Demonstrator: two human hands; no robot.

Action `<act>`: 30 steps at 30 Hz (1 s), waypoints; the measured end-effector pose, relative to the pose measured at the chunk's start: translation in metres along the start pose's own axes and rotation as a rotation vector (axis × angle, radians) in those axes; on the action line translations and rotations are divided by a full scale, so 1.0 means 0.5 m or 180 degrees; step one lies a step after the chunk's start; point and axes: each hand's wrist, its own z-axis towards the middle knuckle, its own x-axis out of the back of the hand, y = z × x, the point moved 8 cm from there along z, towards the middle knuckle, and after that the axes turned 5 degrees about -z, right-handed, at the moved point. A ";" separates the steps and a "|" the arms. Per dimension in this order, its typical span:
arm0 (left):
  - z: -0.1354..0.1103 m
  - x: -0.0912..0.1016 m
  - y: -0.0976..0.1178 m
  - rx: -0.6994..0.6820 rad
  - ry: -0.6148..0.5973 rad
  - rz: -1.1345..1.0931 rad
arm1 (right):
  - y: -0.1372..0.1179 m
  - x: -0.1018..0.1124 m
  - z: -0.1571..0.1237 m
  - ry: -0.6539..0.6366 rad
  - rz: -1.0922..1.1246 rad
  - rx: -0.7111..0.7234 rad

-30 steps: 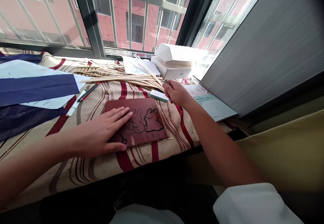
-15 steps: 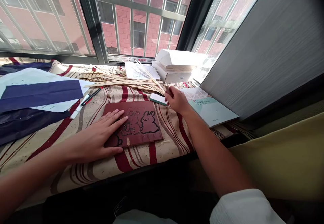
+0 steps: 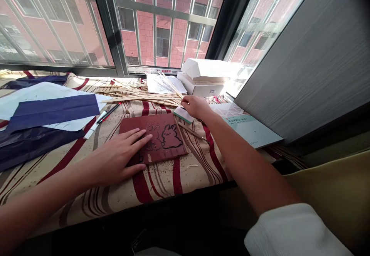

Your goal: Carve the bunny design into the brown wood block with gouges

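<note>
My left hand (image 3: 124,152) lies flat with fingers spread on the left part of a reddish-brown carving board (image 3: 170,154). The board bears black outlines of cartoon animals, partly covered by my fingers. Beyond its far right corner, my right hand (image 3: 198,107) has its fingers curled together over the far end of a small white-and-green box (image 3: 184,115). What the fingertips grip, if anything, is hidden. A carving tool (image 3: 193,132) with a slim wooden handle and a metal tip lies on the striped cloth, between the board and my right forearm.
Thin wooden strips (image 3: 138,97) spread across the back, beneath a drawn-on paper (image 3: 163,83). White boxes (image 3: 202,86) stand by the window. A book (image 3: 251,128) lies right. Pens (image 3: 108,113), a white marker (image 3: 95,125) and dark blue sheets (image 3: 54,111) are left.
My right hand has let go of the carving tool, which now lies on the cloth, and has moved to the white-and-green box. That box is turned slightly. My left hand stays on the board.
</note>
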 end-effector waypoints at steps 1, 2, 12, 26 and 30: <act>0.006 0.004 0.005 0.0000 -0.0060 -0.0035 | -0.006 -0.005 0.021 -0.0142 -0.0086 0.0003; 0.011 0.007 0.005 -0.0003 -0.0143 -0.0081 | -0.010 -0.012 0.039 -0.0284 -0.0168 0.0015; 0.169 0.061 -0.101 0.0130 -0.0222 -0.0248 | 0.016 -0.040 0.053 -0.1454 -0.0494 0.0348; 0.189 0.020 -0.102 0.0224 0.0184 -0.0459 | 0.042 -0.038 0.026 -0.0974 -0.0305 0.0822; 0.181 0.033 -0.097 0.0254 0.0302 -0.0263 | 0.040 -0.039 0.015 -0.0902 -0.0448 0.0630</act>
